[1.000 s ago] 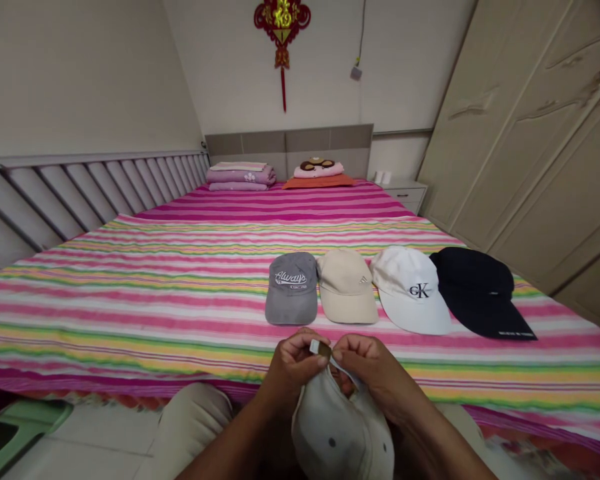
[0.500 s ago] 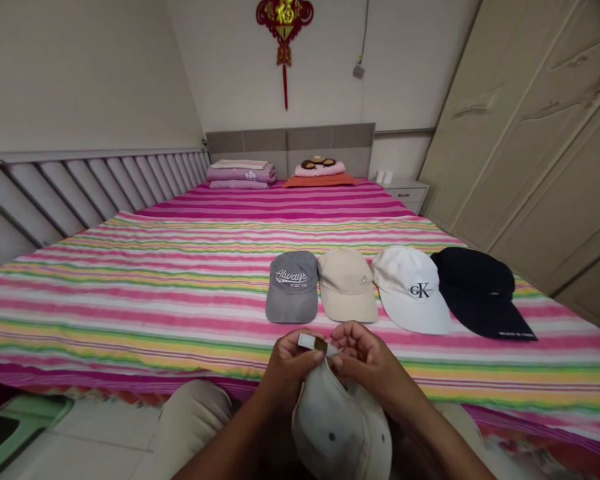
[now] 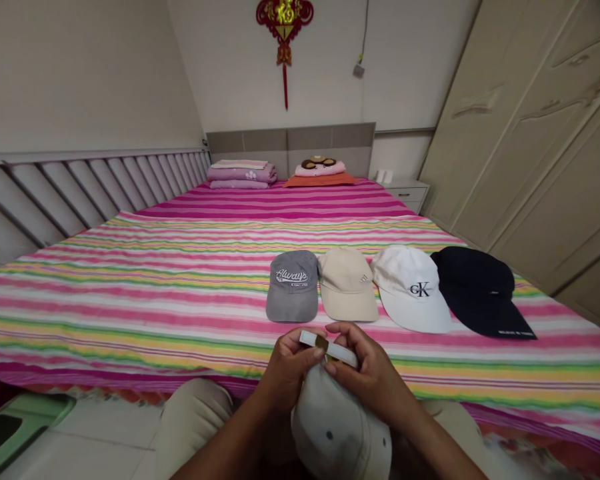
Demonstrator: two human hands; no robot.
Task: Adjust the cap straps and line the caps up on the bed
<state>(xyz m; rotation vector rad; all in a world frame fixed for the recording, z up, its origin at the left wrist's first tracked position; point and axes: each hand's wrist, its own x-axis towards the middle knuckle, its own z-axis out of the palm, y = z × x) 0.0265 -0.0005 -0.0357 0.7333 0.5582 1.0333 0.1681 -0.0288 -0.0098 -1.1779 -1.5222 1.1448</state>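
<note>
I hold an off-white cap (image 3: 340, 433) over my lap, its crown towards me. My left hand (image 3: 290, 367) pinches the cap's back strap (image 3: 330, 348) at its brass buckle. My right hand (image 3: 367, 370) is closed on the same strap from the right side. On the striped bed (image 3: 155, 293) just beyond my hands lies a row of caps: a grey one with "Always" lettering (image 3: 293, 285), a beige one (image 3: 347, 285), a white one with a "CK" logo (image 3: 411, 288) and a black one (image 3: 480, 290).
Folded pink blankets (image 3: 240, 175) and an orange and pink pillow pile (image 3: 320, 172) lie at the bed's head. A wardrobe (image 3: 540, 133) lines the right wall, with a white nightstand (image 3: 405, 192) beside it. A green stool (image 3: 15, 430) stands on the floor at lower left.
The strap has been drawn further through the buckle and now lies flat across my fingers. My right hand has shifted slightly right along it. The caps on the bed have not moved.
</note>
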